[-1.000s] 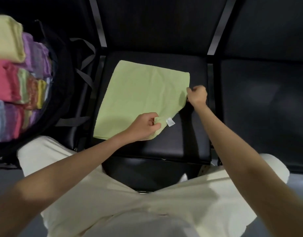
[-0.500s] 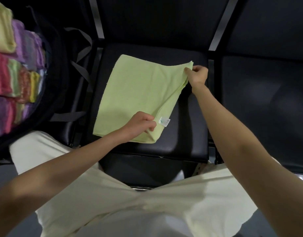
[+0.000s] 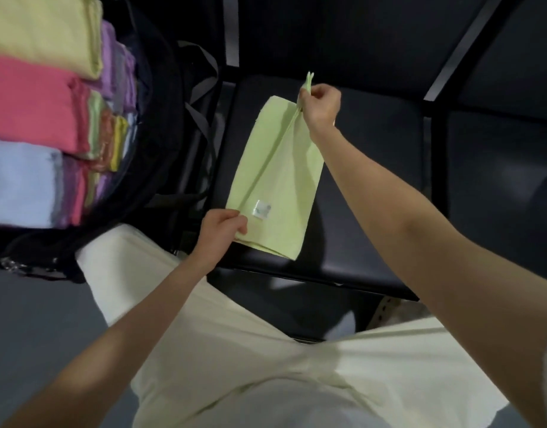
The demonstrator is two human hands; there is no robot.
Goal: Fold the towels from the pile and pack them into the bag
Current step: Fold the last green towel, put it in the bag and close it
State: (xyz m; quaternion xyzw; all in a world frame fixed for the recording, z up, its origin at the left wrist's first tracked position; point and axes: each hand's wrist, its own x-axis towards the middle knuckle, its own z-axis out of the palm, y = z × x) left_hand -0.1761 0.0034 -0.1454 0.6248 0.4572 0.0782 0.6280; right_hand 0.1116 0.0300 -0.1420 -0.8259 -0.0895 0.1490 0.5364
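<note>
A row of black padded seats (image 3: 374, 168) is filling the upper half of the head view, and the person's pale trousers (image 3: 266, 350) are spreading across the lower half. At the left, an open black bag (image 3: 161, 125) is sitting with folded towels (image 3: 34, 118) packed in it in rows: pale yellow, pink, light blue, purple and other colours, their folded edges facing the camera. On the middle seat a light green towel (image 3: 281, 193) is lying folded into a long narrow strip, its long axis running from the near seat edge up and slightly right toward the seat back, with the far end pointing away from the person. Its upper layer is standing raised along a ridge between the 2 hands, while the lower layer is lying flat on the cushion. A small white label (image 3: 261, 209) is showing near the near end. The right hand (image 3: 320, 108) is pinching the far corners together between curled fingers and thumb, lifting them just above the seat. The left hand (image 3: 224, 231) is gripping the near left corner, fingers curled over the edge, close to the label.
</note>
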